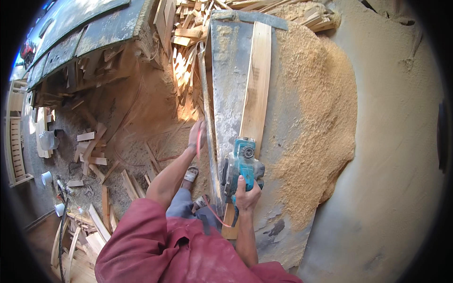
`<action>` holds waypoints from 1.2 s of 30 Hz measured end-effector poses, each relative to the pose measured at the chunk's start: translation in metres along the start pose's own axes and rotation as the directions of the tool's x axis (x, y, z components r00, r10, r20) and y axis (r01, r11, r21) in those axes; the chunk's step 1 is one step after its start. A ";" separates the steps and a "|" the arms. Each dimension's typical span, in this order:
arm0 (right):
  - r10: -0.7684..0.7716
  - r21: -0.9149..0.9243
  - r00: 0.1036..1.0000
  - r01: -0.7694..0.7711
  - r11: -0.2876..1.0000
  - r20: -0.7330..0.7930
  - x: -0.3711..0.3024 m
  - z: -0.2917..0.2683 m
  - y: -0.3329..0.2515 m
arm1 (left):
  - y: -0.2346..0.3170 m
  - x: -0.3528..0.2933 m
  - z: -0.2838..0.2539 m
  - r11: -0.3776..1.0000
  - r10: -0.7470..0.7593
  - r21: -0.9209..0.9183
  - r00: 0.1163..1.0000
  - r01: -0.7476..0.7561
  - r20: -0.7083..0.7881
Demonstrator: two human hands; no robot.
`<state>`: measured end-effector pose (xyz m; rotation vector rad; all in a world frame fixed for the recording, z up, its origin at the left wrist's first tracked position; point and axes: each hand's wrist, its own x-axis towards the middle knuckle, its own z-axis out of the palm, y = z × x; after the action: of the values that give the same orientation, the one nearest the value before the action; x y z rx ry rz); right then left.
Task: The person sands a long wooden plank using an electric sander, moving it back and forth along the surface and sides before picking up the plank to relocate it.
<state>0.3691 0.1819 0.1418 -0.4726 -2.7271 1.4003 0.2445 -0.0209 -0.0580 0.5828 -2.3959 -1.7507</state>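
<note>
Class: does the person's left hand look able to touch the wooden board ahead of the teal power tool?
Probably yes: the left hand is left of the bench, and only dusty surface seems to lie between its edge and the board. The orange cord at the hand might hinder it.

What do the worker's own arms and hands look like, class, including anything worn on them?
Loose, dark red fabric sleeves cover the upper arms. Below them, both forearms are bare. The left hand and right hand wear no gloves.
</note>
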 end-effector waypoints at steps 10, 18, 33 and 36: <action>0.006 -0.011 1.000 -0.006 1.000 -0.022 0.009 0.008 -0.008 | -0.147 -0.251 -0.106 0.858 -0.513 -0.085 0.852 0.506 -0.105; -0.013 -0.014 1.000 0.013 1.000 0.002 0.115 0.034 -0.053 | -0.093 -0.142 -0.084 0.833 -0.545 -0.162 0.835 0.529 -0.079; -0.064 -0.109 0.996 0.058 0.992 -0.056 0.293 0.081 -0.106 | 0.072 0.096 0.080 0.900 -0.425 -0.231 0.859 0.368 -0.286; -0.051 -0.113 0.998 0.046 0.993 -0.047 0.317 0.090 -0.120 | 0.075 0.097 0.074 0.909 -0.416 -0.176 0.859 0.379 -0.298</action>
<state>0.0217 0.1359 0.1520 -0.4369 -2.7677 1.2131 0.1140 0.0283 -0.0249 1.3207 -2.0337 -1.7361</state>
